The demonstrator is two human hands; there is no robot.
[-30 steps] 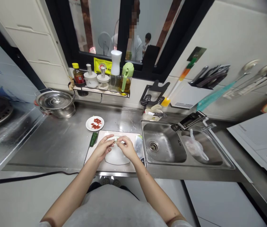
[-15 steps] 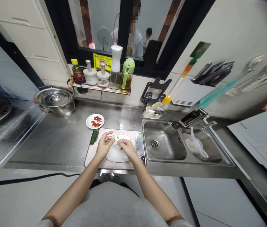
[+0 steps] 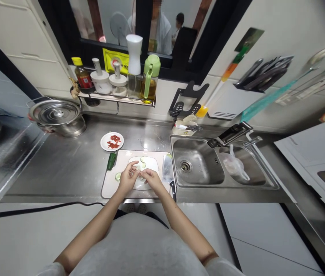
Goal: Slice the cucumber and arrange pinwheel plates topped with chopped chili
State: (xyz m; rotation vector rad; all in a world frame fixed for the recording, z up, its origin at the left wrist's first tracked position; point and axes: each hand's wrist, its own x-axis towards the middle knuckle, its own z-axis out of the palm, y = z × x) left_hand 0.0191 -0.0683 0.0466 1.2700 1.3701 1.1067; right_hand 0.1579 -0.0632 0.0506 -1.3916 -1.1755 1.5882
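My left hand (image 3: 128, 178) and my right hand (image 3: 150, 178) meet over a white plate (image 3: 150, 165) that lies on a pale cutting board (image 3: 109, 188). Both have their fingers pinched together on pale green cucumber slices (image 3: 143, 162) at the plate's middle; what exactly sits between the fingertips is too small to tell. One loose slice (image 3: 117, 176) lies on the board left of my left hand. A dark green cucumber piece (image 3: 111, 161) rests at the board's left edge. A cleaver (image 3: 168, 174) lies along the board's right side, handle toward me.
A small plate of chopped red chilli (image 3: 112, 141) sits behind the board. A lidded steel pot (image 3: 56, 117) stands at the left, a condiment rack (image 3: 116, 82) at the back wall, a sink (image 3: 197, 166) with a plastic bag (image 3: 234, 167) to the right.
The camera has tilted down and the view shifted. My hands have drawn nearer to me over the plate. A slice now lies on the board at the left.
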